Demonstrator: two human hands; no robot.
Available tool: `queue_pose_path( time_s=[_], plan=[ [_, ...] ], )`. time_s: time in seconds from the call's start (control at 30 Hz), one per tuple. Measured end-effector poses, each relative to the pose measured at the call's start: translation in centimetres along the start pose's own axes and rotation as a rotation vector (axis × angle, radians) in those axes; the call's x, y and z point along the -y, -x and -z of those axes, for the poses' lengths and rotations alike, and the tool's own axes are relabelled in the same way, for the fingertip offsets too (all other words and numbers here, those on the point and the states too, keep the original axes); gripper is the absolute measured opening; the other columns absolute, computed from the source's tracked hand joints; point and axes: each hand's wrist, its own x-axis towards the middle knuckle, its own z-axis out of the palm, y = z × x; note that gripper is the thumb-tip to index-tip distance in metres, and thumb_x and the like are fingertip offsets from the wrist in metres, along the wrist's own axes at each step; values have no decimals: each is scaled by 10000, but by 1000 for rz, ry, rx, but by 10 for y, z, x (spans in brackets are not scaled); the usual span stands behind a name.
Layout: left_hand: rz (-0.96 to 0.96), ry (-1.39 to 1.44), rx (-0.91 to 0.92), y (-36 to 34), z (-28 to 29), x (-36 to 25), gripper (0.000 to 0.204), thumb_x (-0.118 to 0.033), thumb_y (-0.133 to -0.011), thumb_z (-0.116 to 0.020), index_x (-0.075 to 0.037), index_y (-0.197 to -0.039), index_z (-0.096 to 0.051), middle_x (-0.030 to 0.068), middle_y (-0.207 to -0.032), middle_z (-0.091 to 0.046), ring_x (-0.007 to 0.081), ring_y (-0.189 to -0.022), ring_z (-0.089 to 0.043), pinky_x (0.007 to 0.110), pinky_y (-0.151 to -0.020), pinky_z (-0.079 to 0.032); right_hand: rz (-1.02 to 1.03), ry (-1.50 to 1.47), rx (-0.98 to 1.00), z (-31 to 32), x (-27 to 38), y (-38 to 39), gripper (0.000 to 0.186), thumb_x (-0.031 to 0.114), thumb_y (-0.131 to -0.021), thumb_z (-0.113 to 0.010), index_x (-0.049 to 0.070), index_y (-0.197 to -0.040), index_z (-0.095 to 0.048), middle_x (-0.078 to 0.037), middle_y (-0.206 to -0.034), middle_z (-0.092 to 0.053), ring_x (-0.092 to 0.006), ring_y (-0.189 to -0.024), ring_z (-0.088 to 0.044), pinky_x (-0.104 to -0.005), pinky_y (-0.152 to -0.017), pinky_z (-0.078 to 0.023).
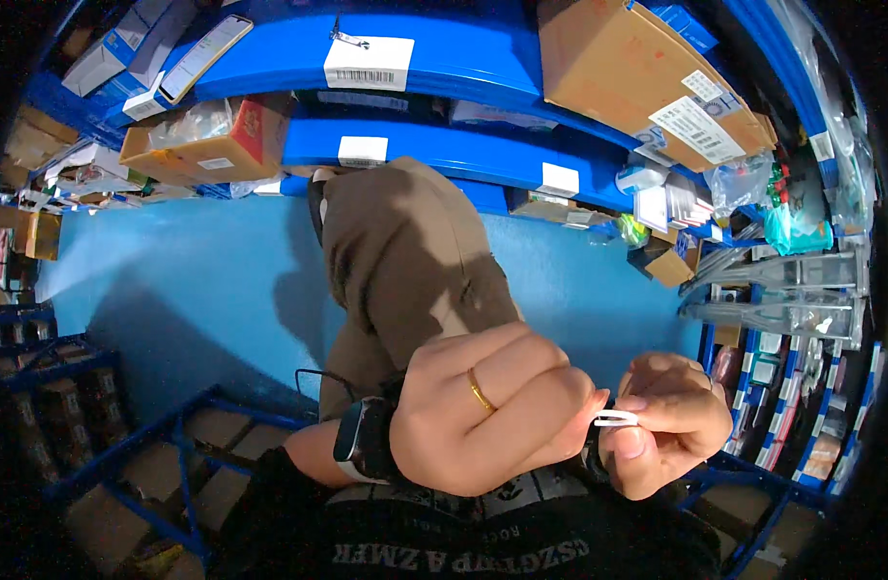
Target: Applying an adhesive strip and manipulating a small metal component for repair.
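A small white strip (616, 418), bent into a narrow loop, spans the short gap between my two hands; its exact kind is too small to make out. My right hand (668, 418) pinches one end of it between thumb and forefinger. Curled closed, my left hand (492, 404) has its fingertips at the other end, and those tips partly cover the strip. The left hand wears a gold ring (481, 391), with a watch (352, 435) on its wrist. Both hands are in front of my chest, above my brown-trousered leg (405, 251).
Blue shelves (463, 58) run ahead, bearing a large cardboard box (647, 72) at right, an open carton (212, 145) at left and a phone (206, 58). Plastic-wrapped goods and clear bins (802, 314) fill the right side. A blue-framed rack (188, 483) stands at lower left on blue floor (173, 271).
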Motion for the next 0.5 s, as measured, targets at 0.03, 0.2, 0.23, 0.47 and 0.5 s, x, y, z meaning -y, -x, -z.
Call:
queue_pose_path(
  time_s=[0.03, 0.2, 0.23, 0.47, 0.5],
  plan=[
    [9, 12, 0, 0, -1, -1, 188, -182, -745, -659, -21, -723, -562, 90, -628, -545, 210, -492, -534, 292, -418, -414, -8, -2, 7, 2, 0, 0, 172, 34, -628, -699, -37, -777, -650, -75, -591, -621, -82, -335, -407, -208, -333, -289],
    [39, 28, -8, 1, -2, -1, 198, -192, -752, -659, -21, -714, -565, 86, -626, -545, 212, -488, -533, 291, -420, -414, -10, 19, 22, 2, -1, 0, 188, 23, -611, -708, -29, -784, -654, -65, -587, -621, -70, -335, -383, -207, -328, -253],
    [35, 27, -4, 1, -2, -1, 198, -190, -751, -661, -20, -714, -566, 84, -624, -546, 210, -487, -534, 290, -420, -415, -16, 29, 30, 3, -1, -1, 192, 19, -608, -710, -27, -785, -655, -64, -588, -621, -68, -335, -378, -207, -328, -249],
    [21, -5, -3, 2, 0, 0, 181, -157, -729, -688, -20, -715, -571, 76, -621, -560, 197, -493, -546, 279, -422, -418, 35, 185, 140, 10, 2, -5, 214, 14, -602, -720, 2, -807, -661, -6, -533, -568, -66, -321, -344, -212, -318, -221],
    [20, -11, -5, 2, -1, 0, 178, -149, -724, -693, -21, -713, -570, 76, -621, -562, 195, -494, -547, 278, -423, -418, 20, 238, 158, 11, 6, -5, 228, 23, -590, -732, 13, -808, -666, 1, -542, -558, -73, -347, -359, -214, -335, -238]
  ],
)
